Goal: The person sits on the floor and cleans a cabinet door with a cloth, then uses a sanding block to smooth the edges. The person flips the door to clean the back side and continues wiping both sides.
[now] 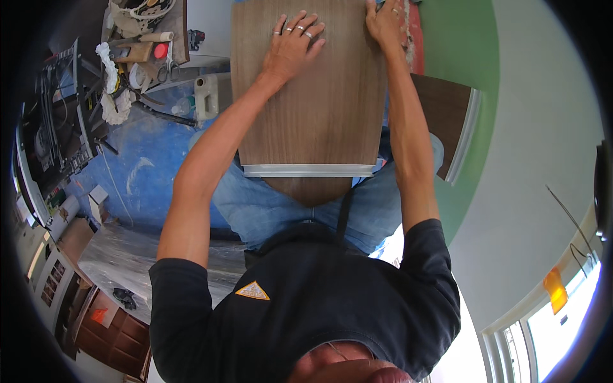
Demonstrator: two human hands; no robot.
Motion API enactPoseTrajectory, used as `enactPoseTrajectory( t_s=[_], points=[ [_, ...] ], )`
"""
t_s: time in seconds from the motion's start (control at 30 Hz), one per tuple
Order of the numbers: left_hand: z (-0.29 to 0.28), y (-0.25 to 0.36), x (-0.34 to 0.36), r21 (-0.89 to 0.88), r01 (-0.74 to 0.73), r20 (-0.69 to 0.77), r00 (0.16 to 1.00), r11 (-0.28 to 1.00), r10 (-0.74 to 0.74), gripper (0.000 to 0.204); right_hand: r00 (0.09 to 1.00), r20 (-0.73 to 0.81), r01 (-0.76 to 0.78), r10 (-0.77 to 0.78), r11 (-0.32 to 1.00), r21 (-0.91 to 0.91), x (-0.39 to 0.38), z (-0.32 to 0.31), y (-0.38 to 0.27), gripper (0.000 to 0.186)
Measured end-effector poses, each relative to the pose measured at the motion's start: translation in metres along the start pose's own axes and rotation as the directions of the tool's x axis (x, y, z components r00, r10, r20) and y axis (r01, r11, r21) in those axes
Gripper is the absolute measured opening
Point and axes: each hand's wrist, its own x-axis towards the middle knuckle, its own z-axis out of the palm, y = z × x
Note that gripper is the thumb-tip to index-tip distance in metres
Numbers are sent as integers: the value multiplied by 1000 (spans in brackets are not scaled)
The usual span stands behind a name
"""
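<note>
A brown wood-grain panel (313,115) with a silver metal strip (310,170) along its near edge lies in front of me, its near end above my knees. My left hand (290,51) rests flat on its top face, fingers spread, with rings on several of them. At the far right edge of the panel, my right hand (385,29) is curled, thumb against the panel and fingers down its side. The picture's upper edge cuts off part of those fingers. Whatever lies under the right fingertips is hidden.
A second dark panel (444,115) with a metal strip leans at the right. Scissors (169,69) and other tools crowd a small table (182,32) at the far left. Below it, a whitish jug (207,97) stands on the blue floor covering (147,153). Plastic-wrapped boards (121,255) lie nearer left.
</note>
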Motion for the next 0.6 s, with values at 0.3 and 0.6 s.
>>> enactPoseTrajectory(
  t_s=[0.3,0.6],
  points=[
    [-2,0,1,-26,-3,-12,1000,1000,2,37,989,148,-30,-1,979,201,-14,18,16,83],
    [-1,-4,5,-32,-13,-36,999,999,12,36,999,41,13,-28,945,328,-9,2,11,82]
  ],
)
